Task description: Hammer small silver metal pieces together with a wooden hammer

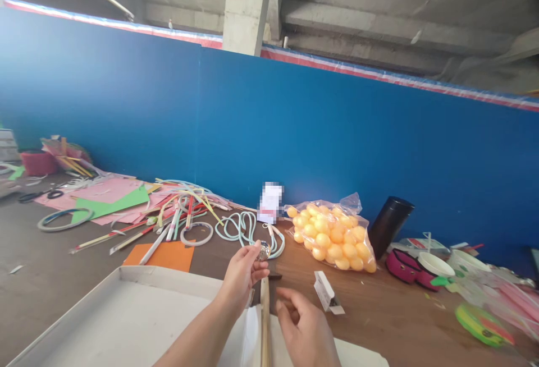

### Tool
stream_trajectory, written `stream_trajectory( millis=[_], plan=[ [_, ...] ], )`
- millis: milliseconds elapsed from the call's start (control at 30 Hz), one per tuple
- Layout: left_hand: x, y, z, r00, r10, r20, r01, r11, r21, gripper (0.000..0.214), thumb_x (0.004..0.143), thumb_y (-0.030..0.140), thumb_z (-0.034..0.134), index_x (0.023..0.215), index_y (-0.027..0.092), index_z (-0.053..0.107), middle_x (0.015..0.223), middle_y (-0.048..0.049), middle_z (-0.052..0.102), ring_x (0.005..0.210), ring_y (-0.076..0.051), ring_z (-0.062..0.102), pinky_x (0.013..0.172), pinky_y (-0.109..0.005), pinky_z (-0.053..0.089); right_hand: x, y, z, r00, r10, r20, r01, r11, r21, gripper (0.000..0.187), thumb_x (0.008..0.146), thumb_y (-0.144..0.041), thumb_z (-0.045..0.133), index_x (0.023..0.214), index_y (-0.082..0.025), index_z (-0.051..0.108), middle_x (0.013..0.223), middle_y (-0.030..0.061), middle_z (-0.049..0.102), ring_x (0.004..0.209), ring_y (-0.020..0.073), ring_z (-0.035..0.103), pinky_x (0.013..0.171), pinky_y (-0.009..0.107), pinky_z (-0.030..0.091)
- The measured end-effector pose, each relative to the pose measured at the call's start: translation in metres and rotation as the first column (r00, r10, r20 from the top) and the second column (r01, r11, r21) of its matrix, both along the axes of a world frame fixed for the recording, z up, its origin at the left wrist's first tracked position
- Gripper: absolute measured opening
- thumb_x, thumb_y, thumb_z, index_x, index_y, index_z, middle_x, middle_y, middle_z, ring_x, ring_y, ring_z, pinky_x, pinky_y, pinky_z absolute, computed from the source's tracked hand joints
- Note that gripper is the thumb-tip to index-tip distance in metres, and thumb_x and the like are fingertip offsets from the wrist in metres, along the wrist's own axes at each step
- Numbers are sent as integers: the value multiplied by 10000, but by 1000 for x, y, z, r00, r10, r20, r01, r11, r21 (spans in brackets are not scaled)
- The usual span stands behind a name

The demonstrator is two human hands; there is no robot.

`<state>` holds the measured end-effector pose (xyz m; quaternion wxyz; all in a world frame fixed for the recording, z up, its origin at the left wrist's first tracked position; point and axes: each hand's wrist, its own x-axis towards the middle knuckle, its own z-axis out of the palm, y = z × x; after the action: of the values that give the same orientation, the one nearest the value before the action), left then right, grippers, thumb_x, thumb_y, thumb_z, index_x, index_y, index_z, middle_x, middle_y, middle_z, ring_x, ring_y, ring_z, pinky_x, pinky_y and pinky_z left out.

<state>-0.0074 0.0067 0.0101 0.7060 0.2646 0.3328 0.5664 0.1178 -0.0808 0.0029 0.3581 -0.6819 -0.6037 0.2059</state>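
My left hand [243, 277] is raised over the brown table, fingers pinched on a small shiny metal object [264, 250]. Just below it a thin wooden stick [265, 322] runs upright toward the camera. My right hand [304, 327] is beside the stick, fingers curled loosely near it; whether it touches the stick I cannot tell. A shallow white tray [126, 322] lies under both forearms.
A clear bag of orange balls [332, 238] sits right of centre, with a black cylinder [389, 225] behind it. Coloured tubes and rings [189, 215], paper sheets [109, 198] and an orange sheet [162, 255] lie left. A small white box [328, 294], pink bowls [410, 269]. Blue wall behind.
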Motion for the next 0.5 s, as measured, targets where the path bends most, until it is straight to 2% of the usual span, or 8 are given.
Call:
stream_trajectory(
  millis=[67,333,500],
  plan=[
    [0,0,1,1000,2,-3,-2,1000,-8,282,694,351,695,753,148,509,622,13,533,513,-72,571,475,-182,524,2,1,1,1000,-3,7,3,1000,9,327,801,-313,464,1026,-175,656,976,87,712,838,225,672,682,269,518],
    [2,0,4,1000,-1,-15,1,1000,-20,270,703,340,689,761,146,510,628,15,528,508,-68,565,461,-175,515,0,1,1,998,56,5,-57,998,22,300,807,-301,447,986,-204,667,879,58,727,769,218,677,612,265,522],
    [2,-1,4,1000,1,-24,-1,1000,-30,259,711,335,682,760,148,509,612,27,508,502,-65,560,462,-176,515,0,0,2,996,91,-1,-91,995,28,298,809,-296,448,983,-202,671,894,62,726,766,211,678,614,252,520]
  ],
)
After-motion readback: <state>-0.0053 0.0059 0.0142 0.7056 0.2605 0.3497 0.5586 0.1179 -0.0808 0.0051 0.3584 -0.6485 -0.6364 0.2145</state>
